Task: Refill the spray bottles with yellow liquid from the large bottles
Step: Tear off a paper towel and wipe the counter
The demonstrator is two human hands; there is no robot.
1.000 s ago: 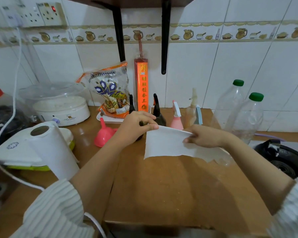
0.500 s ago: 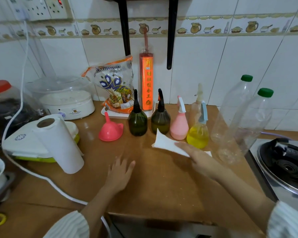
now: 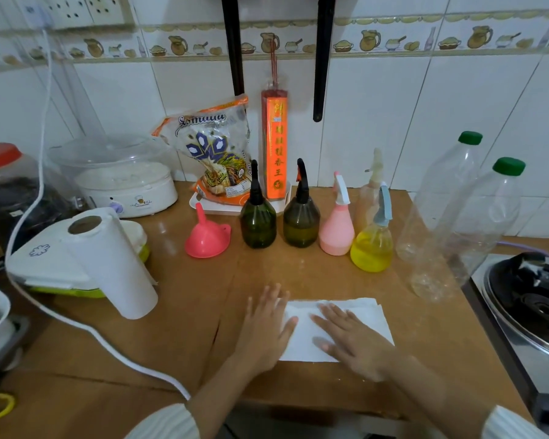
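Paper towel [image 3: 333, 331], a white folded sheet, lay flat on the brown counter [image 3: 178, 337] and served as the centre of the scene. Both of the person's hands pressed down on it: the left hand [image 3: 267, 327] rested palm-down over the sheet's left edge, fingers spread and flat, partly on the counter, while the right hand [image 3: 349, 340] lay flat across the sheet's middle, fingers slightly spread and gripping nothing. Behind the sheet, toward the tiled wall, stood a row of spray bottles: two dark green spray bottles [image 3: 258, 221] side by side, a pink spray bottle [image 3: 336, 231] to their right, then a clear spray bottle [image 3: 372, 248] holding yellow liquid, with a pale spray bottle [image 3: 370, 191] just behind it. Beyond the sheet's right corner stood two large clear bottles [image 3: 466, 229] with green caps, close together and looking nearly empty. Left of the green pair, a pink funnel [image 3: 207, 237] sat mouth-down. A paper towel roll [image 3: 114, 264] stood well to the sheet's left.
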